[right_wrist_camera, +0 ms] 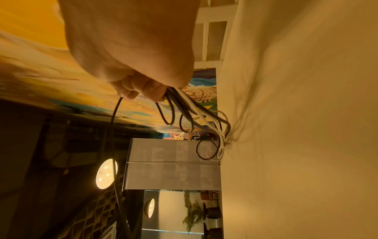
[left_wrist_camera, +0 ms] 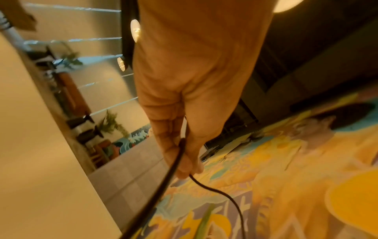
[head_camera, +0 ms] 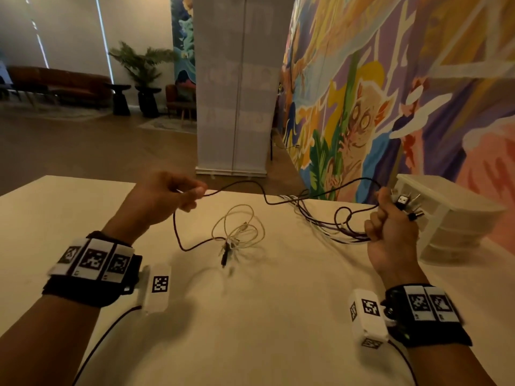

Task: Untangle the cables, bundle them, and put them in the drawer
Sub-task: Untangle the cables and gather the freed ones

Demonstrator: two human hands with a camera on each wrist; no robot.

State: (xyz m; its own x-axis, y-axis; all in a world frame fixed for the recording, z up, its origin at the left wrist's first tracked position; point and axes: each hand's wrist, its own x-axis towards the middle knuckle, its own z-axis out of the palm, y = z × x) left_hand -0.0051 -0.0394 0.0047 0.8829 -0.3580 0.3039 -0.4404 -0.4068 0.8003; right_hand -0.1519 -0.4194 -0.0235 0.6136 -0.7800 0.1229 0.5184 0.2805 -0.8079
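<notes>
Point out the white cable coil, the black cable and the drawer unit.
white cable coil (head_camera: 239, 227), head view, loops lying on the table.
black cable (head_camera: 178, 235), head view, slack hanging below the left hand.
drawer unit (head_camera: 457, 232), head view, front face.

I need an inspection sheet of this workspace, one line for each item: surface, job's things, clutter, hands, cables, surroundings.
Surface: pale table, lit warm, cable shadows on it.
Job's things: white drawer unit at the far right of the table; from here I cannot tell if a drawer is open.
Clutter: nothing seen.
Hands: left hand pinches the black cable; right hand grips the cable bundle with plugs sticking out above the fist.
Cables: the black cable runs between both hands, its plug end on the table; a loose white cable coil lies mid-table, unbundled.
Surroundings: colourful mural wall, white banner stand, potted plant.
</notes>
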